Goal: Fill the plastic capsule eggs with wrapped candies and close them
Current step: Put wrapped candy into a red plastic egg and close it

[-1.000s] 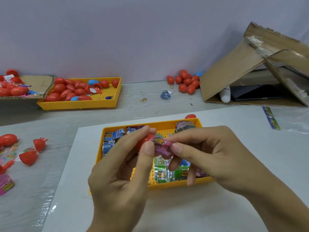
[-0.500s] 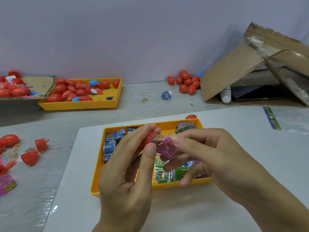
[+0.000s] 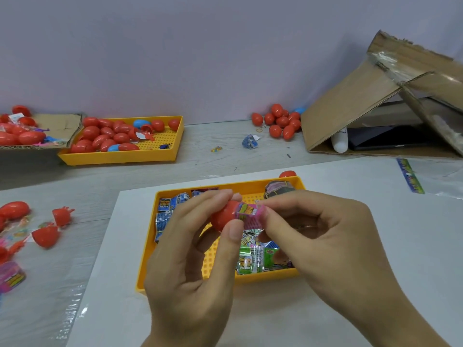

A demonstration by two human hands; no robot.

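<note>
Candy (image 3: 250,213), pink-wrapped, is pinched at its right end by the right hand (image 3: 323,236) fingers (image 3: 271,211); its left end sits at or just inside the mouth of the red capsule half (image 3: 223,216). The half is gripped by the left hand (image 3: 190,261), thumb in front, fingers (image 3: 213,199) curled over the top. Candy's long axis runs left-right, in line with the opening, which faces the right hand. Judged: a push leftward is needed to seat it; how deep it already sits cannot be told.

Below the fingers, the near yellow tray (image 3: 250,278) holds blue and green wrapped candies. Beyond the fingers to the left, the far yellow tray (image 3: 120,156) holds closed red and blue eggs. Loose red eggs (image 3: 278,120) lie on the bench (image 3: 220,164) beyond the fingers; open red halves (image 3: 46,235) lie well left of the left hand.
</note>
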